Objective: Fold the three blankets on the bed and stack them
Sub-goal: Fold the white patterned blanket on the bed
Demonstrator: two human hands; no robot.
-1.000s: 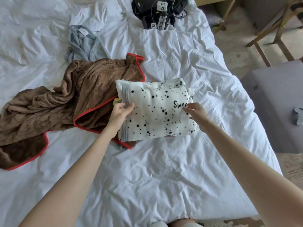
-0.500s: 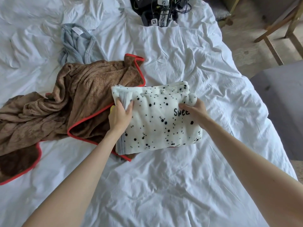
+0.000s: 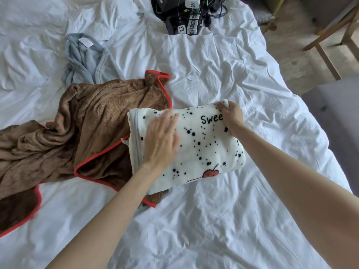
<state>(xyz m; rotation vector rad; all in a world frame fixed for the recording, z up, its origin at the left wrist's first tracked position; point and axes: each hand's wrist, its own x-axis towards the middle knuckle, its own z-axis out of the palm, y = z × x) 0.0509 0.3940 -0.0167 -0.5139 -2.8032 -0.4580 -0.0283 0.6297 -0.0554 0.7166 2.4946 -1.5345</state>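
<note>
Spotted blanket folded: left hand flat, smoothing; right hand pinching corner; brown blanket likely next.

Black lettering "Swee" on the white spotted blanket, its end covered by the right hand.

Bed w/ brown blanket, grey blanket, spotted blanket, electronics

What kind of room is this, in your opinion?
Probably a bedroom: a bed with a creased white sheet, a spotted blanket and a brown blanket lying on it, and wooden furniture legs on the floor beside.
</note>
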